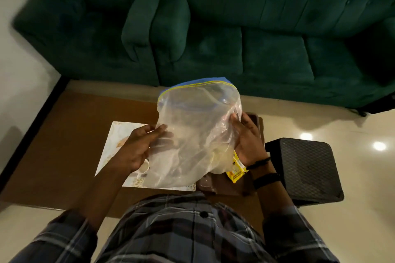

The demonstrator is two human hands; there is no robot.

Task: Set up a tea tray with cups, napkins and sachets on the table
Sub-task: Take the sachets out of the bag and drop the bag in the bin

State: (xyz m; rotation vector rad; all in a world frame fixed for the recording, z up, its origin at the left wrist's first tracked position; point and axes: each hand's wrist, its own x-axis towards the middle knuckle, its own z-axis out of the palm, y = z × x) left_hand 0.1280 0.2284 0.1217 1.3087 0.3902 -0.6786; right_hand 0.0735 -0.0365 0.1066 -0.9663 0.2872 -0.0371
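I hold a clear zip-lock plastic bag (193, 132) with a blue and yellow seal strip upright above the table. My left hand (140, 147) grips its left side and my right hand (249, 140) grips its right side. Beneath the bag lies a white patterned tray or mat (116, 136) with a small pale cup (143, 166) on it, partly hidden by my left hand. A yellow sachet packet (236, 172) lies by my right wrist. The bag's contents are too hazy to make out.
The brown wooden table (68, 134) stands before a dark green sofa (235, 28). A dark brown tray (224, 186) sits at the table's right end. A black perforated stool (307, 168) stands to the right on the glossy tiled floor.
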